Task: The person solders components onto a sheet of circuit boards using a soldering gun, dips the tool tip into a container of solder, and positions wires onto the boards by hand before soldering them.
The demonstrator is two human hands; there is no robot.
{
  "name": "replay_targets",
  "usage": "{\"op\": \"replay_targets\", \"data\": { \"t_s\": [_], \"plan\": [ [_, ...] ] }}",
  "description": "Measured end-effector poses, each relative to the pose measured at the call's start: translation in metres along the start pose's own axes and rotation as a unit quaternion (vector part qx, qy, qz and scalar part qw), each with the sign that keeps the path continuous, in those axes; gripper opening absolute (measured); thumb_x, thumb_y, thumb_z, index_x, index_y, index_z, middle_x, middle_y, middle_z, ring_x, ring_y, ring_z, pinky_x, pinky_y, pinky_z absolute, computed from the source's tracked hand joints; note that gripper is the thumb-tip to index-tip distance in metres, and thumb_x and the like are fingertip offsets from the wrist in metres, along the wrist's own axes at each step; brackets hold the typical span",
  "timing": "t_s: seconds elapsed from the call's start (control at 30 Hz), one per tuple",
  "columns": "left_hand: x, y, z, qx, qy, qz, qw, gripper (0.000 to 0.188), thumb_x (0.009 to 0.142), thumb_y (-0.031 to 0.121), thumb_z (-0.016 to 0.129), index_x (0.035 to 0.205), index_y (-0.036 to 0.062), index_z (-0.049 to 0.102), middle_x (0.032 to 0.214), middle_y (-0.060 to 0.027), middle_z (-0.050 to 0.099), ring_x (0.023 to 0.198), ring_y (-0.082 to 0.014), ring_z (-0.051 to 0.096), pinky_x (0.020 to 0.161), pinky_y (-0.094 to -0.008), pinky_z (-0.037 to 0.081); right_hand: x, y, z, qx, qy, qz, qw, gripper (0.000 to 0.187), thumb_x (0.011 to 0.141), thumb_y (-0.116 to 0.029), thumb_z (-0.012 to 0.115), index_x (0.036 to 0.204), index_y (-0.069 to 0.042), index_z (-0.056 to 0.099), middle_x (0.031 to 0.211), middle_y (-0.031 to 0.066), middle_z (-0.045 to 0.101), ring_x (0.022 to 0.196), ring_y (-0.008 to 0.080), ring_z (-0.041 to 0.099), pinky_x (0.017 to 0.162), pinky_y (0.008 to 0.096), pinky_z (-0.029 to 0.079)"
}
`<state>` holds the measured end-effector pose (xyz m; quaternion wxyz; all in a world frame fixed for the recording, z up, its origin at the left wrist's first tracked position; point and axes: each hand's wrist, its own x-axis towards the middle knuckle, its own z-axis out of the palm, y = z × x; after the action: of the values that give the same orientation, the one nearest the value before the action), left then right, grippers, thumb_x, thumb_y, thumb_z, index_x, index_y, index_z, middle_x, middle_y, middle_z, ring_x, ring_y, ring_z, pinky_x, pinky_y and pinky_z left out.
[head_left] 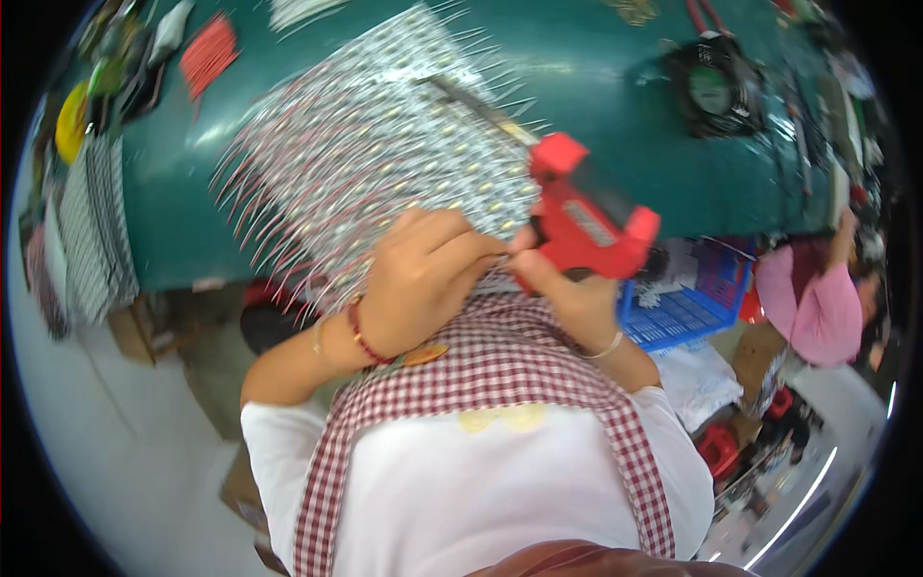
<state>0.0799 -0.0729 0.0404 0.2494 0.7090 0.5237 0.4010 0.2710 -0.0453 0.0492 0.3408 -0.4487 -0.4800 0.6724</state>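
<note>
My right hand [569,293] grips a red and black soldering gun [586,226]. Its metal barrel points to the upper left, over a panel [413,125] covered with rows of small round parts and thin red and white wires. At the panel's near edge, my left hand [423,264] is closed in a pinch, the fingertips close to my right thumb. What the left fingers hold is too small and blurred to make out. Wires stick out past the panel's left and right sides.
The panel lies on a green table mat [615,87]. A bundle of red wires [208,53] lies at the far left, a black round device [713,88] at the far right. Below the table's right edge is a blue crate [678,317]. A person in pink [812,303] is at the right.
</note>
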Motion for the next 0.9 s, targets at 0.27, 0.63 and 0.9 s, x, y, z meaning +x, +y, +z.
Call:
{"op": "replay_targets", "data": {
  "t_s": [0.27,0.63,0.9],
  "plan": [
    [-0.003,-0.040,-0.021,0.126,0.005,-0.015,0.992,0.015,0.075,0.000,0.074,0.088,0.0063,0.069,0.080,-0.0068,0.058,0.073,-0.0244,0.059,0.066,-0.0374,0.047,-0.011,0.021,-0.049,0.011,0.030,-0.092,0.995,0.064,0.095,-0.042,0.071,0.132,0.004,0.046,0.079,0.0101,0.062,0.067,0.0182,0.062,0.062,0.0313,0.053],
    [0.006,-0.059,-0.006,0.186,-0.064,0.137,0.971,0.026,0.074,0.006,0.066,0.099,0.0031,0.070,0.085,-0.0081,0.052,0.083,-0.0258,0.057,0.075,-0.0373,0.049,-0.070,0.058,-0.083,-0.054,0.000,0.004,0.999,0.056,0.098,-0.036,0.067,0.133,0.003,0.048,0.067,0.0055,0.054,0.057,0.0133,0.051,0.055,0.0278,0.043],
    [0.009,-0.057,-0.005,0.202,-0.074,0.135,0.967,0.026,0.075,0.005,0.064,0.100,0.0001,0.068,0.088,-0.0098,0.052,0.086,-0.0271,0.058,0.078,-0.0380,0.050,-0.089,0.096,-0.109,-0.219,-0.041,-0.011,0.975,0.047,0.099,-0.032,0.067,0.129,0.001,0.053,0.074,0.0060,0.058,0.063,0.0130,0.052,0.060,0.0276,0.043]
  ]
}}
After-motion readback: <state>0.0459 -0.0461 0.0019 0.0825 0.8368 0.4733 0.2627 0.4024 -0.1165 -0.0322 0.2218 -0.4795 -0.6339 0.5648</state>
